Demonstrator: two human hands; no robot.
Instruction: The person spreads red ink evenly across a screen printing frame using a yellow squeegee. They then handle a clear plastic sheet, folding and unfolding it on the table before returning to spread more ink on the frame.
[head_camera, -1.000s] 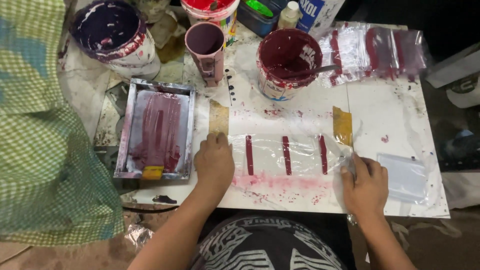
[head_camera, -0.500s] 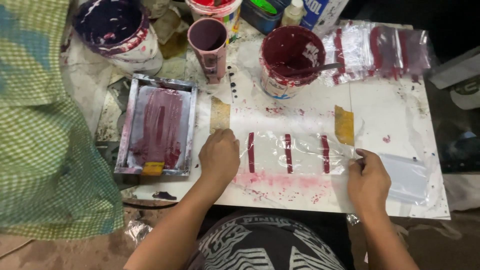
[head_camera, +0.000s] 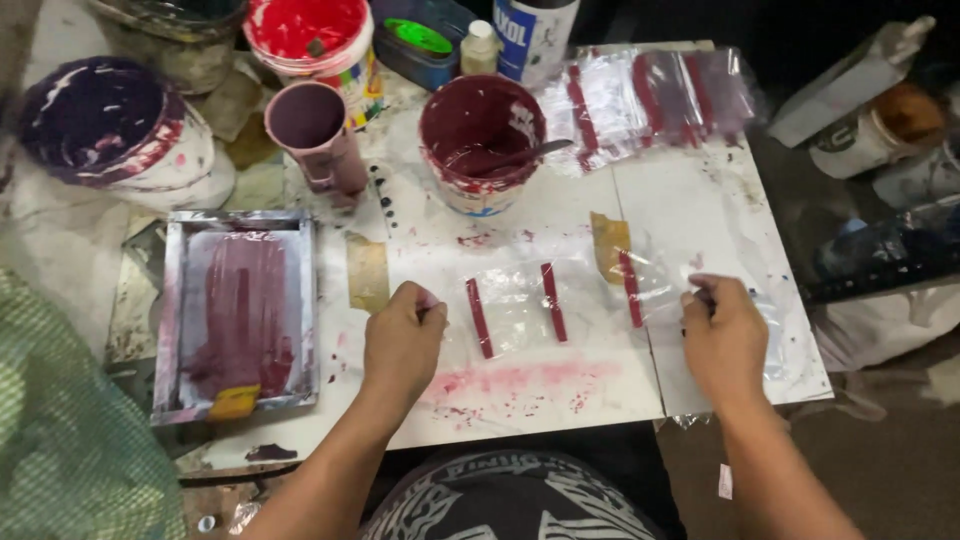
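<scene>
A white, paint-stained surface (head_camera: 700, 220) carries a clear plastic sheet (head_camera: 520, 305) with three dark red stripes, lying flat between both hands. The left hand (head_camera: 402, 340) pinches its left edge with fingers together; the right hand (head_camera: 725, 340) pinches its right edge likewise.

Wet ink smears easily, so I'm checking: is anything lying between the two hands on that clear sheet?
Only the sheet's own three dark red stripes. The left hand and right hand rest on its opposite ends.
</scene>
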